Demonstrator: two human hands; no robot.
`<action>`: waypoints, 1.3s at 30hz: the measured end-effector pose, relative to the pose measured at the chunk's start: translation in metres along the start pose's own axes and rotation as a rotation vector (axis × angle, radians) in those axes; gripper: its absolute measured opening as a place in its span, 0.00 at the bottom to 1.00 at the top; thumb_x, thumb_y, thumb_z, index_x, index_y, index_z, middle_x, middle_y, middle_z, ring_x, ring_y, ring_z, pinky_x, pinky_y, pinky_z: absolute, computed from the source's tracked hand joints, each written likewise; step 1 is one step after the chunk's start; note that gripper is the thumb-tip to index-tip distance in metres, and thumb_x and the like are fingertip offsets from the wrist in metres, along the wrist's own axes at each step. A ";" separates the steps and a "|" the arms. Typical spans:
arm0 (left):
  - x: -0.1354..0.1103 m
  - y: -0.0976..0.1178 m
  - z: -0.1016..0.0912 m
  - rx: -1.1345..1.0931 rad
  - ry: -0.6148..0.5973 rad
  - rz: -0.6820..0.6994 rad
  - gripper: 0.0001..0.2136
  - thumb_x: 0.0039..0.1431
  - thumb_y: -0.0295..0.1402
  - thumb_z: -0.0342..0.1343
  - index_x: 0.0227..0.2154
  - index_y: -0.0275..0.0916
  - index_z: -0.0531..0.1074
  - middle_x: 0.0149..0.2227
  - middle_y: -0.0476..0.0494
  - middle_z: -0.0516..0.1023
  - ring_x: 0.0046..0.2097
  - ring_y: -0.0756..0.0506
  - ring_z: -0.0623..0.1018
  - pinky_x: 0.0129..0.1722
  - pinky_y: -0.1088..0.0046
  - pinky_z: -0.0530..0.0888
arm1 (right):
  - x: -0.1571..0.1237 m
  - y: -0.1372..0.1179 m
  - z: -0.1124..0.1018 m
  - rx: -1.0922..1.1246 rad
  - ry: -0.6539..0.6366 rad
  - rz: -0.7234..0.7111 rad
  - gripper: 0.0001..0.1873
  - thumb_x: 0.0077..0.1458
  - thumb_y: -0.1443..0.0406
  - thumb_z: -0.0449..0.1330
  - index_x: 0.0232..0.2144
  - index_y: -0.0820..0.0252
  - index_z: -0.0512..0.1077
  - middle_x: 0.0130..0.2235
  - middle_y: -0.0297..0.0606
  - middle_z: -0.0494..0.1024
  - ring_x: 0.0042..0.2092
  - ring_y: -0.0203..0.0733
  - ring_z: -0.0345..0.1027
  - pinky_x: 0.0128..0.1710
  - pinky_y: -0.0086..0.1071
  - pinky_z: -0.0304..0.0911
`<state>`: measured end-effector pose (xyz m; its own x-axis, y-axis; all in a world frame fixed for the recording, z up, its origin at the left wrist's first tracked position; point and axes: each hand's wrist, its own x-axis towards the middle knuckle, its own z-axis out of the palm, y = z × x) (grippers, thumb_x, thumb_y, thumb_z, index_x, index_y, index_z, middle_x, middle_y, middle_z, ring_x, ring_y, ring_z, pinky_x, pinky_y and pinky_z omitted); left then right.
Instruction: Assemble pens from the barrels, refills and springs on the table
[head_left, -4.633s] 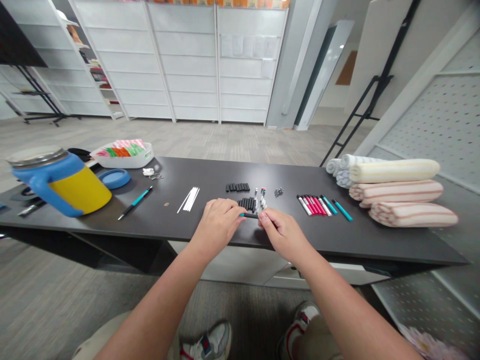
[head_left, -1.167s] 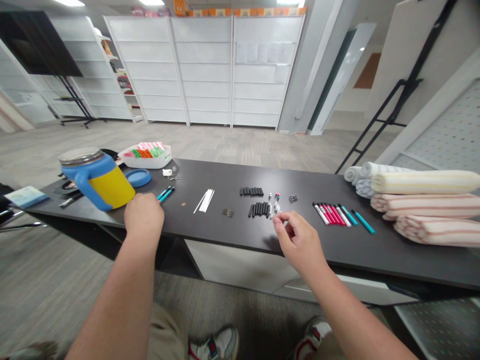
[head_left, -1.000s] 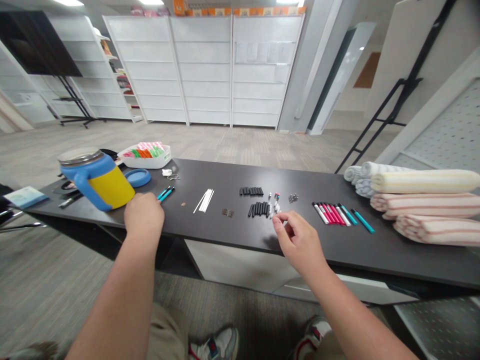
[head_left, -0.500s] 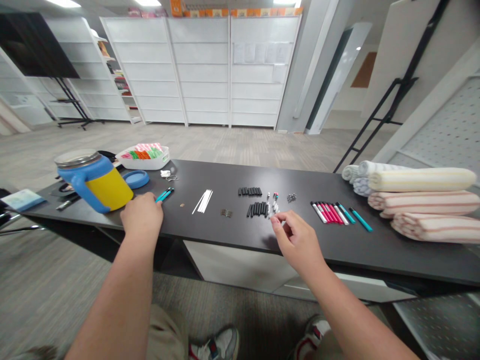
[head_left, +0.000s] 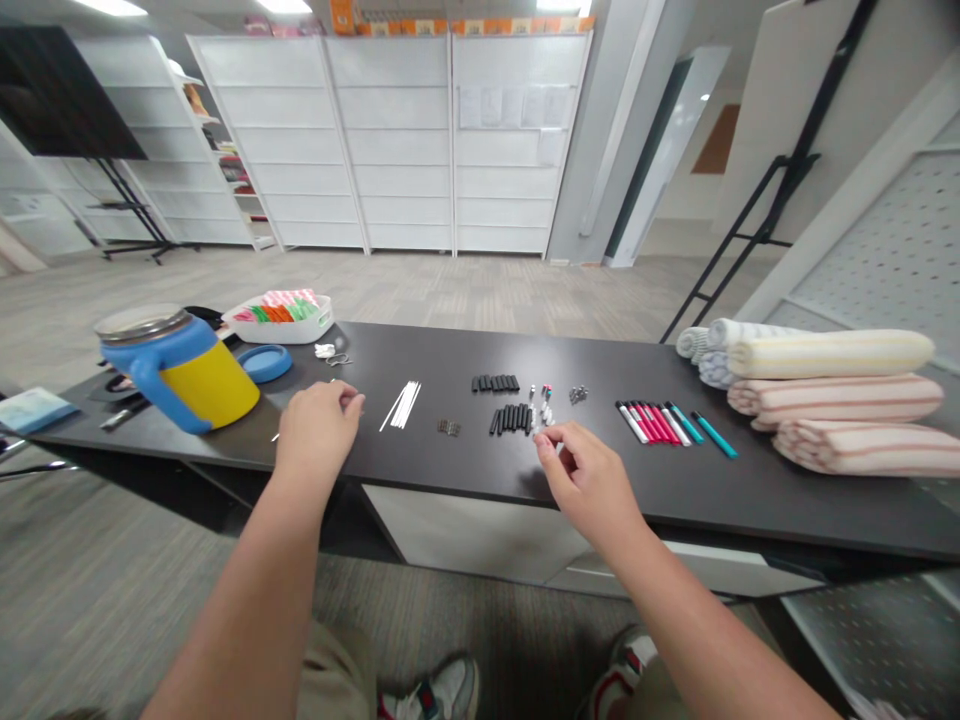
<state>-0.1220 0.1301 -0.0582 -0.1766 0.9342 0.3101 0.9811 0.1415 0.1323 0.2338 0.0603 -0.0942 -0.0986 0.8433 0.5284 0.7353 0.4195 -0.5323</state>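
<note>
My left hand (head_left: 319,425) is over the table's left part, fingertips pinched together. What they hold, if anything, is hidden. A thin pale end shows on either side of this hand. My right hand (head_left: 589,465) is closed in a pinch beside small white pieces (head_left: 547,412); whether a piece is between its fingertips cannot be made out. Just left of it lie a row of black pen caps or tubes (head_left: 511,419) and, farther back, a second black row (head_left: 495,383). Between the hands are thin white sticks (head_left: 405,405) and small metal springs or coils (head_left: 448,427).
Red, white and teal pen barrels (head_left: 660,423) lie right of my right hand. Rolled towels (head_left: 840,400) are stacked at the right end. At left stand a blue-and-yellow mug (head_left: 187,375), a blue lid (head_left: 266,363) and a white basket (head_left: 311,328). Small metal bits (head_left: 578,394) lie farther back.
My left hand has moved right, away from the mug, and the teal pens by it are now out of sight. My right hand stays nearly in place.
</note>
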 end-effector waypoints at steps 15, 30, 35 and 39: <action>-0.006 0.028 0.014 -0.094 -0.165 0.031 0.13 0.67 0.41 0.54 0.36 0.41 0.80 0.38 0.42 0.84 0.42 0.38 0.81 0.38 0.67 0.69 | 0.020 0.073 -0.075 -0.562 0.184 0.306 0.11 0.66 0.59 0.56 0.39 0.56 0.77 0.39 0.42 0.81 0.38 0.48 0.73 0.34 0.36 0.56; -0.007 0.034 0.014 -0.126 -0.184 0.008 0.12 0.66 0.42 0.55 0.33 0.43 0.79 0.36 0.44 0.84 0.41 0.38 0.81 0.37 0.67 0.69 | 0.014 0.086 -0.075 -0.715 -0.062 0.393 0.11 0.61 0.56 0.62 0.36 0.54 0.81 0.40 0.44 0.80 0.36 0.48 0.74 0.31 0.37 0.56; -0.007 0.032 0.013 -0.135 -0.183 0.012 0.12 0.66 0.42 0.56 0.33 0.42 0.80 0.37 0.42 0.84 0.42 0.38 0.81 0.39 0.67 0.70 | 0.013 0.088 -0.074 -0.730 -0.061 0.423 0.13 0.62 0.55 0.61 0.36 0.56 0.82 0.42 0.48 0.81 0.38 0.51 0.76 0.32 0.38 0.58; -0.006 0.029 0.015 -0.158 -0.186 0.010 0.12 0.66 0.41 0.56 0.33 0.41 0.79 0.36 0.42 0.84 0.41 0.39 0.81 0.37 0.68 0.69 | 0.014 0.087 -0.074 -0.730 -0.100 0.459 0.15 0.62 0.54 0.60 0.34 0.55 0.83 0.40 0.49 0.82 0.38 0.54 0.76 0.31 0.39 0.58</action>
<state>-0.0910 0.1334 -0.0699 -0.1349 0.9815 0.1358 0.9554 0.0925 0.2804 0.3464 0.0838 -0.0840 0.2802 0.9162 0.2864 0.9597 -0.2614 -0.1028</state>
